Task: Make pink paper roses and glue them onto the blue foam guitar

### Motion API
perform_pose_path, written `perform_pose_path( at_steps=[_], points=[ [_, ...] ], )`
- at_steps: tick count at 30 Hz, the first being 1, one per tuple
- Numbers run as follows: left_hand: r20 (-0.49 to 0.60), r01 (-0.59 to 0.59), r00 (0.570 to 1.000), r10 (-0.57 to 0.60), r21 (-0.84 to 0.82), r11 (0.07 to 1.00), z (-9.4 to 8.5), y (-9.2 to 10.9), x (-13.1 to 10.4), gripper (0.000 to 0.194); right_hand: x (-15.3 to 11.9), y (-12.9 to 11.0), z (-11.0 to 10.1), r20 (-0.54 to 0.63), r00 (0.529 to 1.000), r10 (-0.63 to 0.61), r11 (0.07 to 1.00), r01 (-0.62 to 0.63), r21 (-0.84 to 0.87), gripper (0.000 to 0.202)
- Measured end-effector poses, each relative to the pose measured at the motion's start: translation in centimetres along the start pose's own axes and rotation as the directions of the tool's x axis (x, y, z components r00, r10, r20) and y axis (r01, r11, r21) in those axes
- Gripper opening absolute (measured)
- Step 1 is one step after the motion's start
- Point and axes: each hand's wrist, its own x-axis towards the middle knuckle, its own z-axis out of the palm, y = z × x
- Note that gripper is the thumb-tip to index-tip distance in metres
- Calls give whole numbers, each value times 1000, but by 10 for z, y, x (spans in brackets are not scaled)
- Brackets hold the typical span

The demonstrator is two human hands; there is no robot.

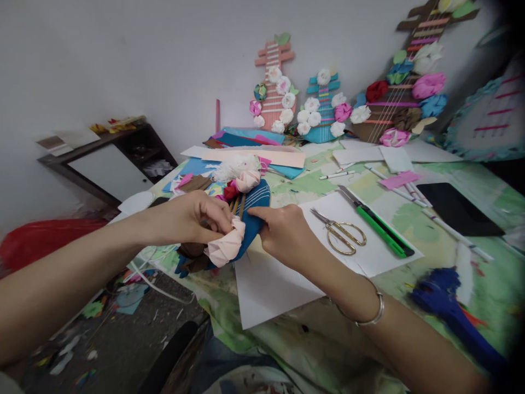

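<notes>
L hand (197, 219) is pinching the pink flower (225, 246) onto the blue guitar (250, 213); R hand (283, 232) is clamped on its right edge w/ thumb, neck pointing left-down.

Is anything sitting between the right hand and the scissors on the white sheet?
Nothing visible. The right hand presses the blue paper guitar, and only bare white sheet lies between it and the scissors. The green utility knife lies beyond the scissors. The left hand pinches a pale pink paper flower.
</notes>
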Motion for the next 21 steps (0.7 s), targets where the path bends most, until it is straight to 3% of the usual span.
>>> perform_pose_path(
  at_steps=[5, 8, 10, 13, 14, 16, 19, 21],
  points=[
    [-44, 25, 999, -27, -45, 999, 9, -4, 2, 11, -3, 8, 3, -41, 994, 102, 982, -94, 165, 39],
    [-121, 30, 992, -40, -81, 996, 24, -6, 8, 19, -13, 23, 11, -22, 970, 240, 903, -215, 371, 41],
    [-150, 17, 988, -26, -57, 998, 36, -5, 12, 25, -25, 36, 16, 71, 946, 317, 782, -303, 544, 44],
    [-243, -20, 969, 41, 89, 996, 58, -3, 18, 25, -48, 55, 19, 196, 867, 458, 483, -427, 764, 44],
    [-287, -46, 954, 88, 148, 988, 65, -3, 20, 24, -56, 60, 17, 223, 836, 501, 391, -449, 804, 42],
    [-374, -123, 904, 208, 238, 963, 80, -4, 21, 24, -73, 68, 13, 225, 782, 581, 291, -457, 841, 36],
    [-443, -303, 794, 416, 305, 903, 104, -8, 21, 23, -92, 74, 4, 208, 716, 666, 226, -459, 859, 27],
    [-495, -350, 733, 466, 314, 883, 120, -10, 18, 23, -102, 75, 0, 231, 670, 706, 191, -493, 849, 27]
  ],
)
